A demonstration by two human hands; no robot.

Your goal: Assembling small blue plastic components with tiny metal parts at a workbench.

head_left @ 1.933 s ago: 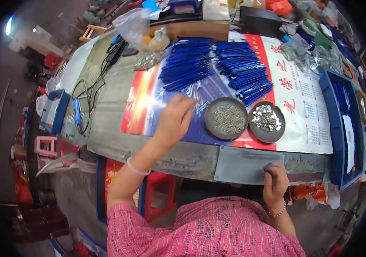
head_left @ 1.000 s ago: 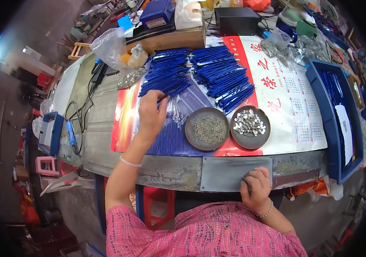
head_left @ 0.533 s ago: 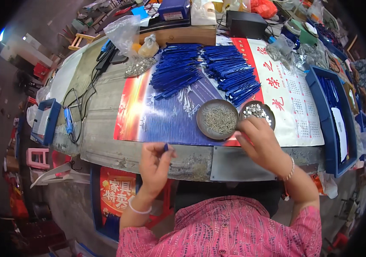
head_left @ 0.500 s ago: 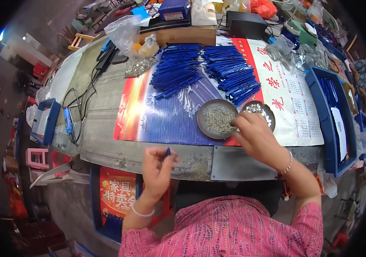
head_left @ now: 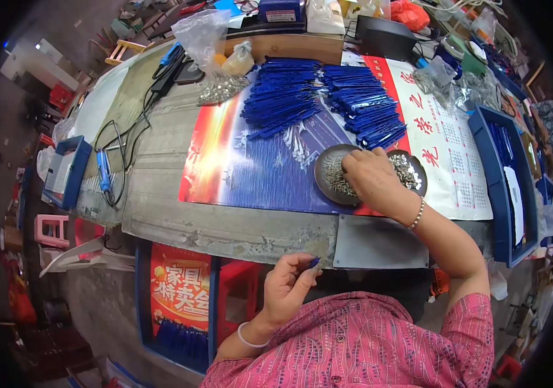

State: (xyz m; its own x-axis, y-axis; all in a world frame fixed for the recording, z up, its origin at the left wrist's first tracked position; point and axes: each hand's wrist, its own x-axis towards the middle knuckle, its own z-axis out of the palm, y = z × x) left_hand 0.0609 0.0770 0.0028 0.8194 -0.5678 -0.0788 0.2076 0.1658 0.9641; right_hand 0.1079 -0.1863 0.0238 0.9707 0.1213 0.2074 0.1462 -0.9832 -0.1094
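My left hand [head_left: 289,284] is closed in front of the table's near edge. Between its thumb and fingers is a small dark blue piece [head_left: 314,262], mostly hidden. My right hand [head_left: 376,181] reaches over a round dark dish [head_left: 321,184], bent fingers among small silvery metal parts [head_left: 336,176]. Whatever its fingertips pinch is hidden. A second dish [head_left: 424,176], partly behind that hand, holds shiny round silvery pieces [head_left: 408,169]. Beyond the dishes lie two bundles of long thin blue strips, a left bundle [head_left: 279,97] and a right bundle [head_left: 367,103].
A printed poster sheet [head_left: 224,174] lies under the dishes. A blue bin [head_left: 503,194] stands at the right, another blue bin [head_left: 66,171] at the left. A plastic bag of small parts [head_left: 221,89], a blue-handled tool [head_left: 103,171] and black cables [head_left: 140,123] rest on the left side.
My left hand has moved right and slightly down with the blue piece. The right hand has shifted up, further over the dishes. The whole view has shifted slightly.
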